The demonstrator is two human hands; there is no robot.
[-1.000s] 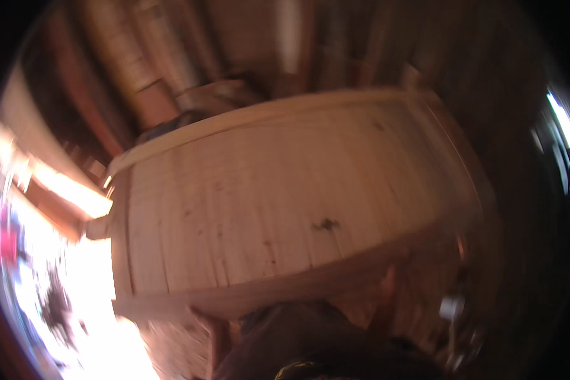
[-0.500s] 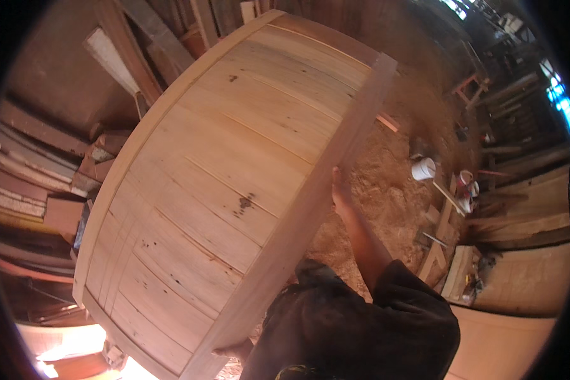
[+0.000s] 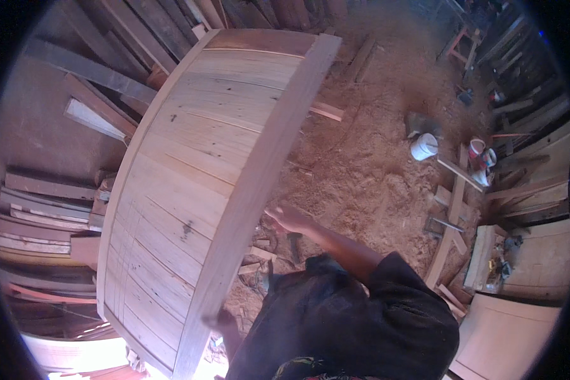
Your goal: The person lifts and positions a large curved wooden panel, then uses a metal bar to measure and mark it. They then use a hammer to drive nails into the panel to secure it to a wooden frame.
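Wooden panel (image 3: 171,171), front-left of the person (image 3: 354,316): pale grooved planks (image 3: 206,136), dark knots (image 3: 187,229), plain frame (image 3: 253,183). Right hand (image 3: 289,219) just beside frame, grip apart; left hand (image 3: 224,322) at frame, blurred, cannot tell its grip.

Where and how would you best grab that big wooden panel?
Probably by the right rail, coming from the right, with a wide two-handed grip. It runs the full length of the panel, giving a long edge to hold, and faces the person; the opposite edge lies toward stacked boards, so looks harder to reach.
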